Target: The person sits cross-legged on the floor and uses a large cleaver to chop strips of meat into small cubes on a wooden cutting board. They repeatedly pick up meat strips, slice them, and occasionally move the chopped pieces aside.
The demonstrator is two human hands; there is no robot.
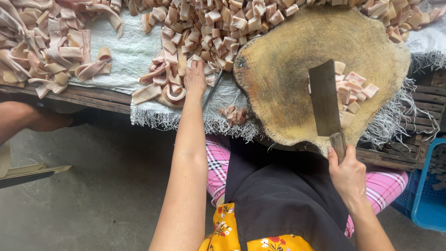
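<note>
Head view: right hand (347,175) closed around the handle of a cleaver (324,100), blade lying flat on the round wooden chopping block (278,69), just beside a small heap of cut pink pieces (354,90) near the block's right edge. Left hand (195,78) stretched forward, palm down, fingers resting on long pink strips (165,86) at the front edge of the cloth-covered table (130,51), left of the block; grip not visible. More cubes (218,23) piled behind.

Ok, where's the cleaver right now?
The cleaver rests blade-down on the right part of the round wooden chopping block, held by the right hand, beside cut pieces.
</note>
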